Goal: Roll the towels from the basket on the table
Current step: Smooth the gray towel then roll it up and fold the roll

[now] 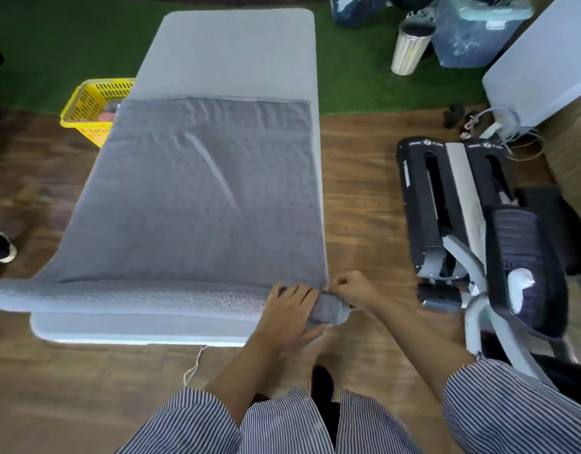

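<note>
From the head camera I see a big grey towel [197,191] spread flat on the long grey table [236,50]. The edge of the towel nearest the person is already turned over into a thin roll [135,298] — so the rolling has only just begun.

Both hands are at the right end of that roll. The left hand [290,317] lies on top of the roll, fingers bent over it and pressing it down. The right hand [349,290] pinches the towel's corner, its fingers bunched tight together.

A yellow basket [92,108] sits on the floor at the table's far left side, with more cloth inside, too blurry to name.

I think the next move needs both hands spread wider along the roll — then pushed away evenly, so it stays tight and straight.
</note>
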A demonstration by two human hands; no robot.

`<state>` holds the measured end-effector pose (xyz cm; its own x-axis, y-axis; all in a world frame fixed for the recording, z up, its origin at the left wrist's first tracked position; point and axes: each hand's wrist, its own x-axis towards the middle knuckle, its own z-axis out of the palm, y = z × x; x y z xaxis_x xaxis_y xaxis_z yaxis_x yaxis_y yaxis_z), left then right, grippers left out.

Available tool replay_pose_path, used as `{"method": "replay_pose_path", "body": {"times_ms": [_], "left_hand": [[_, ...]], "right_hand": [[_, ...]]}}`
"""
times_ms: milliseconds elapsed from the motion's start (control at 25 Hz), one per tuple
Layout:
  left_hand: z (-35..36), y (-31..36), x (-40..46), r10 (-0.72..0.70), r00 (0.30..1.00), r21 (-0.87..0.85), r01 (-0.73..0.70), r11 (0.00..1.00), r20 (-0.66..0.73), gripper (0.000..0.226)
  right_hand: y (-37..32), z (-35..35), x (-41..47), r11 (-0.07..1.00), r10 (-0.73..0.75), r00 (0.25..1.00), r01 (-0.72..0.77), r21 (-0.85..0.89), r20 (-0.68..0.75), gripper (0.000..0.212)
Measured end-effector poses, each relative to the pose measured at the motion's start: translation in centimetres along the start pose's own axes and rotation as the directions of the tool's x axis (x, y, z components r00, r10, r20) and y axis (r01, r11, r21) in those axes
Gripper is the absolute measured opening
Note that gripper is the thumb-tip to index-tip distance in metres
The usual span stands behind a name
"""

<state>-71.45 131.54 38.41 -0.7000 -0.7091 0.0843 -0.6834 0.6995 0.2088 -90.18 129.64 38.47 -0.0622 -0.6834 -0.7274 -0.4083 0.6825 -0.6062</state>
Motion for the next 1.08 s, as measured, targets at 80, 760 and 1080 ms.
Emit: {"method": "replay_pose_path", "body": {"times_ms": [80,760,1080], "left_hand": [[-0.1,0.1,0.0,0.01,1.0,-0.033,-0.01,0.999,-0.015,0.043],[-1.5,0.3,3.6,-0.117,0.946,-0.076,0.146,0.986,0.302,0.043],[-0.6,-3.0,0.3,-0.018,0.989,0.028,0.014,1.0,0.144,0.06]], "right_hand": [[0.1,-1.1,0.3,1.0,-0.001,1.0,0.001,0.009,0.016,0.02],[2.6,-3.4,-2.4,0.919,-0.375,0.917,0.349,-0.183,-0.134,0.011],[3.3,0.8,-4.6,0.703,-0.616,0.786,0.513,-0.492,-0.061,0.049]]}}
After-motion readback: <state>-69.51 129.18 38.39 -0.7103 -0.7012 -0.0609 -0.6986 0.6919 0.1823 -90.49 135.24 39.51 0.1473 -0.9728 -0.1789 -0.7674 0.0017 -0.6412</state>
